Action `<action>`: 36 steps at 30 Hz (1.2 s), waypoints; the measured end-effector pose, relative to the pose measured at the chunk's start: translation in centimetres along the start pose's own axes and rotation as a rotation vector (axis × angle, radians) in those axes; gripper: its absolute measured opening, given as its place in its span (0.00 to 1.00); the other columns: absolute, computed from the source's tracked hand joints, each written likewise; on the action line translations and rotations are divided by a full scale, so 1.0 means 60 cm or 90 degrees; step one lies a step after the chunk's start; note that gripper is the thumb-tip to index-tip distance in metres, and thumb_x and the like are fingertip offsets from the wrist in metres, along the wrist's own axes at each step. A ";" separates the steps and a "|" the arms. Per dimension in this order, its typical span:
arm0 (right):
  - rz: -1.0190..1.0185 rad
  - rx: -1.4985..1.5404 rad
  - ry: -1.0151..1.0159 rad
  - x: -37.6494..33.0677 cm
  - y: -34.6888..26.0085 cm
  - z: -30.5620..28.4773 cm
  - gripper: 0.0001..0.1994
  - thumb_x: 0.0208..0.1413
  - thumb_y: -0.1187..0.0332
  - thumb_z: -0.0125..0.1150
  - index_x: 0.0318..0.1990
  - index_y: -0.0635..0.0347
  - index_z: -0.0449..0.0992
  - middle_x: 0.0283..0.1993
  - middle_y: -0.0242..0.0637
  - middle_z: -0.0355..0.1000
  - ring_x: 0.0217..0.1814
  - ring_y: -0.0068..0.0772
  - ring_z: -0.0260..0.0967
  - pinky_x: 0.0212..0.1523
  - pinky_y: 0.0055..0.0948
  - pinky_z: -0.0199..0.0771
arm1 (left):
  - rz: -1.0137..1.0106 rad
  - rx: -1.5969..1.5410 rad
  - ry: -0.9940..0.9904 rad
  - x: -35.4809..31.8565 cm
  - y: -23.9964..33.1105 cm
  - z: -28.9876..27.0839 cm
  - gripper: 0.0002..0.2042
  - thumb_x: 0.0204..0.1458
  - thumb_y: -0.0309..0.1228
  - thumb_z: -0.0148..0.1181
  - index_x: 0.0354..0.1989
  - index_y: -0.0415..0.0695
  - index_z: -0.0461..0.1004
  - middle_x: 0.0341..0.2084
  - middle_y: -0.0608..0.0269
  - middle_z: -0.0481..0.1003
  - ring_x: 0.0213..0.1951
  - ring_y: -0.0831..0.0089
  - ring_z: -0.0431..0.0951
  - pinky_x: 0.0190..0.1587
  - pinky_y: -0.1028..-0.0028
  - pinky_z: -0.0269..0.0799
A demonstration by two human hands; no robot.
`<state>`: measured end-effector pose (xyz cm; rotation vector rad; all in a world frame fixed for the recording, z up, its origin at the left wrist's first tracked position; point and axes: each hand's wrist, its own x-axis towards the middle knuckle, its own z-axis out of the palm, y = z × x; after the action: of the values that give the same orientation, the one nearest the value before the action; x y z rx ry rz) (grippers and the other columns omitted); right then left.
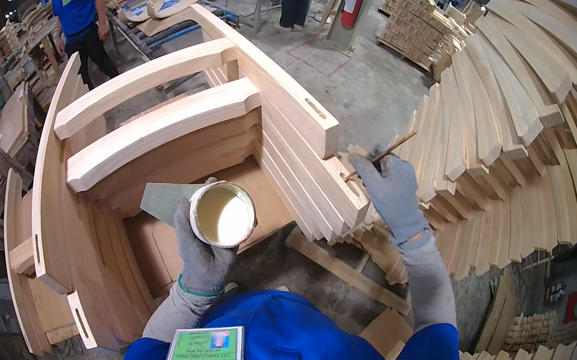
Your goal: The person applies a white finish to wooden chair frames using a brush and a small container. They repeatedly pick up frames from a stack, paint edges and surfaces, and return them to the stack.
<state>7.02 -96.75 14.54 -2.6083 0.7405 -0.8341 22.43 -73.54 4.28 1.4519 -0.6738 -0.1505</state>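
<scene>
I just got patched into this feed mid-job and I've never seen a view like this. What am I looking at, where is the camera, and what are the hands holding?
This is one picture from a wide fisheye camera worn on a person's head, looking down, so straight edges bend near the rim. No machine here: two gloved hands. The left hand holds a small round cup of pale creamy liquid. The right hand holds a thin stick, its tip at the slotted end of stacked curved wooden parts. More curved wooden pieces are piled at right. Other people in blue stand farther back.

round cup of pale glue [223, 214] held upright, thin brush [381, 156] tilted at slotted wooden rail [347, 177]
</scene>
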 end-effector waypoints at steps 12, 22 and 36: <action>-0.079 -0.074 -0.050 0.019 -0.017 -0.022 0.05 0.51 0.68 0.57 0.35 0.51 0.77 0.25 0.37 0.68 0.21 0.34 0.67 0.21 0.27 0.64 | -0.017 -0.044 0.012 0.002 0.008 0.003 0.27 0.58 0.53 0.37 0.58 0.46 0.60 0.50 0.54 0.67 0.51 0.56 0.70 0.54 0.50 0.66; -0.400 -0.315 0.063 0.030 0.024 -0.009 0.10 0.47 0.71 0.58 0.38 0.48 0.77 0.26 0.37 0.68 0.23 0.37 0.67 0.22 0.29 0.64 | -0.037 -0.094 -0.014 0.005 0.016 0.007 0.28 0.57 0.54 0.38 0.57 0.46 0.61 0.51 0.53 0.66 0.52 0.54 0.68 0.56 0.49 0.63; -0.160 -0.152 -0.064 0.035 -0.001 -0.020 0.07 0.49 0.67 0.58 0.35 0.55 0.77 0.26 0.38 0.70 0.27 0.38 0.68 0.25 0.33 0.66 | -0.267 -0.582 -0.034 0.006 0.037 0.014 0.25 0.57 0.48 0.43 0.57 0.45 0.59 0.50 0.51 0.66 0.51 0.56 0.69 0.53 0.54 0.67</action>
<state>7.78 -98.04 16.46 -2.9783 0.5198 -0.7103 21.65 -74.14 6.46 0.6788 -0.2542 -0.7258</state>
